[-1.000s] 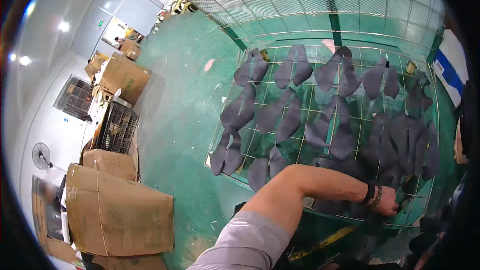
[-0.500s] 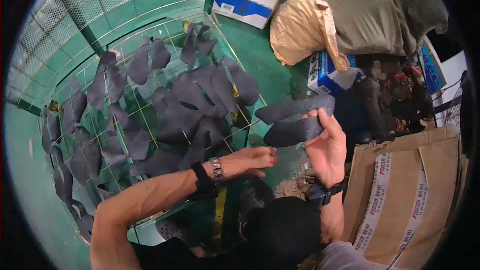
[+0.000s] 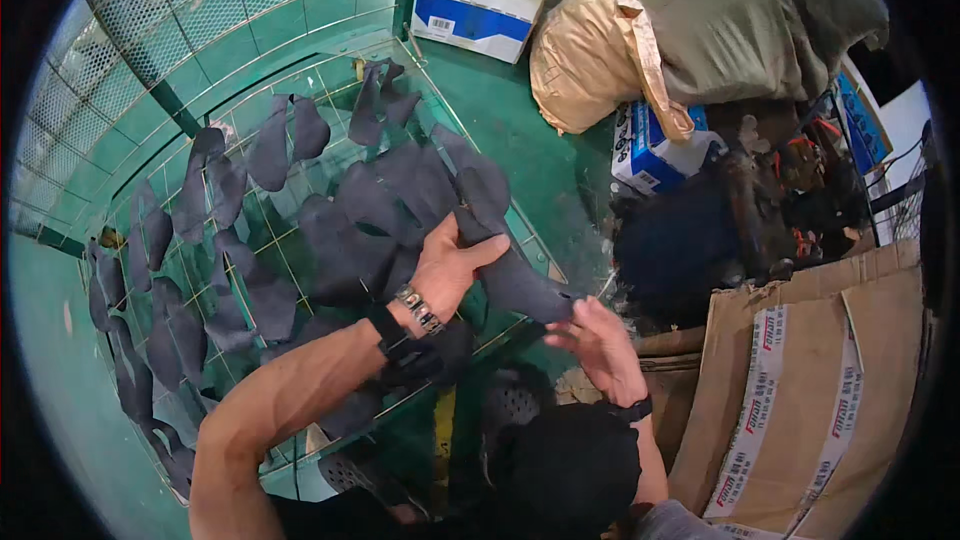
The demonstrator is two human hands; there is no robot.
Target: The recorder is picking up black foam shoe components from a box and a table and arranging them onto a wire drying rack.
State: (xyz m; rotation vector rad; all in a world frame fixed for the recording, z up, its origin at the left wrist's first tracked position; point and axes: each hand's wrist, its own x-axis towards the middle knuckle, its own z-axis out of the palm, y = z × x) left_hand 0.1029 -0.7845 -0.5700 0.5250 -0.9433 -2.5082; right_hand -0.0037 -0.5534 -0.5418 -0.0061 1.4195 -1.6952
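Observation:
A long dark grey flat piece with a curved outline [image 3: 525, 285] is stretched between my two hands over the right edge of a wire rack [image 3: 285, 225]. My left hand [image 3: 445, 268] is closed on its upper part, the thumb lying across it. The fingertips of my right hand [image 3: 605, 348] pinch its lower right end. Under and around the left hand, more dark grey pieces [image 3: 345, 245] lie over the rack's wires, several overlapping in the middle. Others hang in looped pairs [image 3: 290, 140] toward the far and left sides.
Mesh panels [image 3: 220, 0] stand behind the rack. An open white and blue box [image 3: 475, 0] sits at the back, beside a tan sack [image 3: 585, 55] and a green cloth cover [image 3: 740, 30]. Flattened cardboard [image 3: 800, 390] leans at the right, near a smaller blue box [image 3: 655, 150].
The dark grey piece has moved left and down from the raised right hand to the rack's edge. My left hand has moved up onto it; my right hand has lowered to its end.

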